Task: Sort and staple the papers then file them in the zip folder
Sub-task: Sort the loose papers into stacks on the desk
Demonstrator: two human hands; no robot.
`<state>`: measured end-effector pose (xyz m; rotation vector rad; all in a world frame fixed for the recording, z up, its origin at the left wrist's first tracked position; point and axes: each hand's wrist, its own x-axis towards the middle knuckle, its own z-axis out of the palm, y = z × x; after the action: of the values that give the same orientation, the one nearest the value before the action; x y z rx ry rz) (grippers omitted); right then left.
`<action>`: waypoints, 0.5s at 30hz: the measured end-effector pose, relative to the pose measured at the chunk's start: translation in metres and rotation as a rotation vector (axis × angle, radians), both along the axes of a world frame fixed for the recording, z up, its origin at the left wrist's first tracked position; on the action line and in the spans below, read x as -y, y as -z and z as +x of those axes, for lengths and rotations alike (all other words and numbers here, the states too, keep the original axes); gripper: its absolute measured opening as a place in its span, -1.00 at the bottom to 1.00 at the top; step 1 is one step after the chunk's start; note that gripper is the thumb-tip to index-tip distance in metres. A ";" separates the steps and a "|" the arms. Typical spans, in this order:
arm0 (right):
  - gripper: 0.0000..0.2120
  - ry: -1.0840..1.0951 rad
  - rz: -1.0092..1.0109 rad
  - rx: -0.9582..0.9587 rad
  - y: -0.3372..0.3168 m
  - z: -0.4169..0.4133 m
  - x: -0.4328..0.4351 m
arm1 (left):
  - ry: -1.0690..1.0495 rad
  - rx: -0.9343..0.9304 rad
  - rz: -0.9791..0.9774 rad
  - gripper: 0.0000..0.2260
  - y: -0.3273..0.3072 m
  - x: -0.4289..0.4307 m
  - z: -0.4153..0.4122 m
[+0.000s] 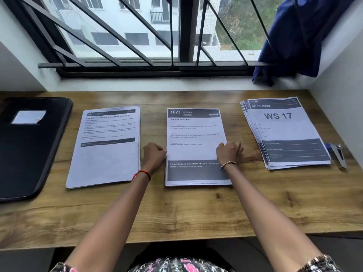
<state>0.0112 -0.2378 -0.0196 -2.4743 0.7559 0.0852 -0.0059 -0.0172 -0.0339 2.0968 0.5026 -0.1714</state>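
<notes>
On the tabletop [176, 213], the right hand [228, 153] pinched the kitchen stack [194, 134] by its right edge. The left hand [154, 154] curled against its left edge, grip unclear. Beyond the left hand lay a second stack [106, 154], then the zip folder [29, 154]. Beyond the right hand lay a third stack [284, 134] and the stapler [337, 156].

A single wide-angle view from the person's head looks forward and down onto the surface [196, 209], close above it. It faces the barred window [125, 28] at the far edge
</notes>
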 end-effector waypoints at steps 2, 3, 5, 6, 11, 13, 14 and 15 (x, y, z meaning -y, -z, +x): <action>-0.70 -0.008 0.005 0.009 0.001 -0.004 0.000 | -0.009 -0.035 -0.071 -0.88 0.001 -0.001 -0.006; -0.70 -0.025 0.011 0.016 0.002 -0.006 -0.001 | -0.001 -0.051 -0.094 -0.91 0.000 -0.001 -0.008; -0.71 -0.054 0.020 0.035 0.003 -0.008 -0.002 | 0.003 -0.041 -0.095 -0.92 0.001 0.001 -0.010; -0.71 -0.058 0.025 0.042 0.003 -0.008 -0.003 | -0.001 -0.025 -0.078 -0.92 0.001 0.002 -0.009; -0.71 -0.056 0.065 0.054 0.001 -0.009 -0.003 | 0.025 -0.020 -0.039 -0.94 -0.001 0.003 -0.010; -0.70 -0.068 0.084 0.051 0.000 -0.010 -0.002 | 0.043 -0.020 -0.053 -0.91 -0.002 0.002 -0.011; -0.68 -0.077 0.092 0.047 -0.001 -0.010 -0.001 | 0.066 -0.003 -0.050 -0.86 -0.004 0.002 -0.012; -0.67 -0.086 0.098 0.043 -0.002 -0.010 0.001 | 0.103 0.017 -0.031 -0.79 -0.005 0.003 -0.014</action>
<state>0.0011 -0.2385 -0.0177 -2.4067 0.6130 0.0980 -0.0199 -0.0200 -0.0287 2.0928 0.3797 -0.2192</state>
